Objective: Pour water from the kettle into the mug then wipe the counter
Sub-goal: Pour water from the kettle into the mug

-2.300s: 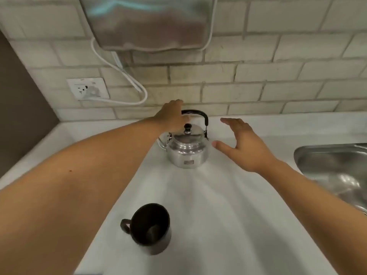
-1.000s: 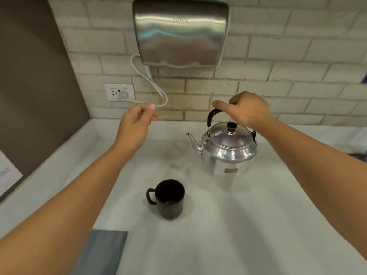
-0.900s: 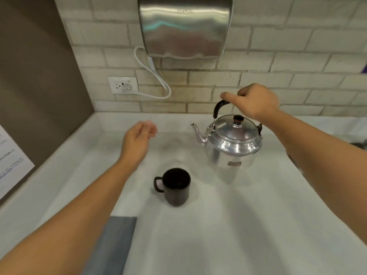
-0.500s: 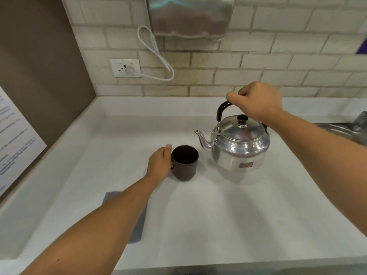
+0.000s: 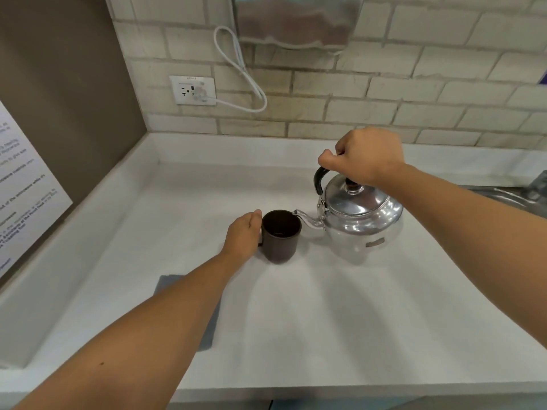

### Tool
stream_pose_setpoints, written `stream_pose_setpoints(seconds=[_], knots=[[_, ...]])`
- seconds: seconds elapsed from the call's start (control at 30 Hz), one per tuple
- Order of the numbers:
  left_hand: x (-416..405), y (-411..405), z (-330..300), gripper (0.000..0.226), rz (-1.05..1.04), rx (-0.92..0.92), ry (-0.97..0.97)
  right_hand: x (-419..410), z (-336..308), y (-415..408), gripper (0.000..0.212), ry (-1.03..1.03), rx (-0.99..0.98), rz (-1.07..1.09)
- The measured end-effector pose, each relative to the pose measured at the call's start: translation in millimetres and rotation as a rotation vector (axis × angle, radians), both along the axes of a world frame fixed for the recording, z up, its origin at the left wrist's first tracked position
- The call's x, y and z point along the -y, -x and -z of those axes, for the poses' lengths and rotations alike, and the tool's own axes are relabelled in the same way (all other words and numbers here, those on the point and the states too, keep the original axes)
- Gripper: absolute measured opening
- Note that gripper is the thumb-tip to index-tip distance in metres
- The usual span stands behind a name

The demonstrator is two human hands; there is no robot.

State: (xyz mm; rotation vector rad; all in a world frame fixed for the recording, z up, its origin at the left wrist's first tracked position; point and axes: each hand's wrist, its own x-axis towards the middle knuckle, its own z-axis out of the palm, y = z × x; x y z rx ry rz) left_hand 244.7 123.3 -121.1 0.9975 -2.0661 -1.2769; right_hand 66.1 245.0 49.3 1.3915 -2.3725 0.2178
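Note:
A shiny steel kettle (image 5: 362, 223) with a black handle hangs tilted slightly left, its spout tip right at the rim of the dark brown mug (image 5: 280, 236). My right hand (image 5: 365, 156) is closed around the kettle's handle from above. The mug stands upright on the white counter (image 5: 325, 315). My left hand (image 5: 244, 233) is wrapped against the mug's left side, covering its handle. No water stream shows. A grey cloth (image 5: 207, 324) lies flat on the counter, mostly hidden under my left forearm.
A steel sink (image 5: 512, 196) edge shows at far right. On the brick wall hang a metal dispenser (image 5: 296, 22), a white cord (image 5: 245, 72) and a socket (image 5: 194, 90). A brown side panel with a printed sheet (image 5: 20, 187) bounds the left.
My right hand took the kettle by its handle, lifted it and brought its spout to the mug's rim. My left hand dropped to the mug and now holds its handle side.

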Motion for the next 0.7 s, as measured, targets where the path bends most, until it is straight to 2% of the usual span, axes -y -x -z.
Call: stream_pose_setpoints(seconds=[0.37,0.7], knots=[[3.7,0.4,1.6,0.045,0.02,-0.003,-0.054,14.2,-7.7,-6.2,0.05,-0.114,-0.177,-0.071],[4.1,-0.6,-0.6,0.043,0.034,0.009,-0.067,19.6,-14.9,-12.7,0.05,-0.136,-0.231,-0.118]])
